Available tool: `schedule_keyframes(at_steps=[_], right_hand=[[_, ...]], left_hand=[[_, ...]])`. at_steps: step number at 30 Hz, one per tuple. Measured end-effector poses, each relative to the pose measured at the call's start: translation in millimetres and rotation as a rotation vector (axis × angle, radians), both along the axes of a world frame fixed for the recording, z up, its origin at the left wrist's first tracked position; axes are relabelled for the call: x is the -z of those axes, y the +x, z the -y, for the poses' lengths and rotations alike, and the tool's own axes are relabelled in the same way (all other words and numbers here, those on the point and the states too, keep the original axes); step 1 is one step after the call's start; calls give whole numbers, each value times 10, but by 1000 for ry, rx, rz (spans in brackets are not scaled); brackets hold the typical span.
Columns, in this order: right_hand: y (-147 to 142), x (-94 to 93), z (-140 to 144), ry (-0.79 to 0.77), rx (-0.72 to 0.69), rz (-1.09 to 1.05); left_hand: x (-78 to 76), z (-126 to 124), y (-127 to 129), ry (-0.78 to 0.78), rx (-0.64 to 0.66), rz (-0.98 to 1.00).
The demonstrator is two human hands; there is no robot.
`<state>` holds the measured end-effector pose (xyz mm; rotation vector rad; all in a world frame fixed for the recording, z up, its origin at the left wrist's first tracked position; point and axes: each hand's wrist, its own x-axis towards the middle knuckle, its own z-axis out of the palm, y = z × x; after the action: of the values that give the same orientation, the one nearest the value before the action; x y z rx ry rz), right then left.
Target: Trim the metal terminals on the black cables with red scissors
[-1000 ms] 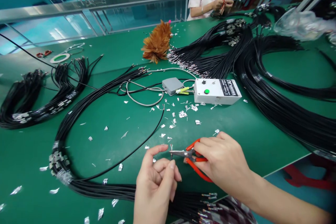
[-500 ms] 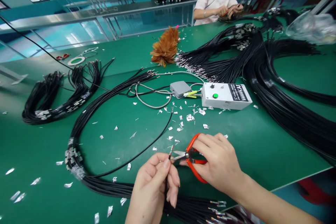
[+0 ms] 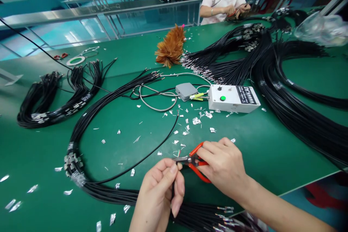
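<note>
Head cam only: looks fwd/down over green table (image 3: 40,152), hands close at bottom edge.

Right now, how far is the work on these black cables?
Done: foil scraps litter the green table. In hand: the left hand pinches one black cable end while the right hand puts red-handled scissors to it. Left: the bundle beside it seems to wait.

Green worktable (image 3: 40,152), steel rail (image 3: 81,9), teal floor (image 3: 307,197)
</note>
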<state>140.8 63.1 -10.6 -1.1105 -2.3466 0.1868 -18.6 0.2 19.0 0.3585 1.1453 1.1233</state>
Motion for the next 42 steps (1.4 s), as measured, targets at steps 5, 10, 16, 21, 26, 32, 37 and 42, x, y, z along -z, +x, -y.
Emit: schedule_keyframes(at_steps=[5,10,16,21,26,32,37,42], right_hand=[[46,-38,-5,-622,79,-421],[23,-141,21,-1038,73,-906],[-90,-134,67,-1112,85,-1094],[-164,-29,111,-1166,52,-1175],[-201,28,241,-951,75,-1042],[-191,65,273,-919,75,-954],[-170,3,260,-907,57,-876],[-152,-44,285,-801,88,-708]], left_hand=[[13,-4,47,10,1,-72],[71,-11,162,51,18,-176],[143,23,208,88,57,-219],[146,45,209,136,13,-205],[145,28,148,63,65,-63],[149,-3,80,42,117,83],[162,-35,115,17,62,50],[142,-45,211,29,-137,-177]])
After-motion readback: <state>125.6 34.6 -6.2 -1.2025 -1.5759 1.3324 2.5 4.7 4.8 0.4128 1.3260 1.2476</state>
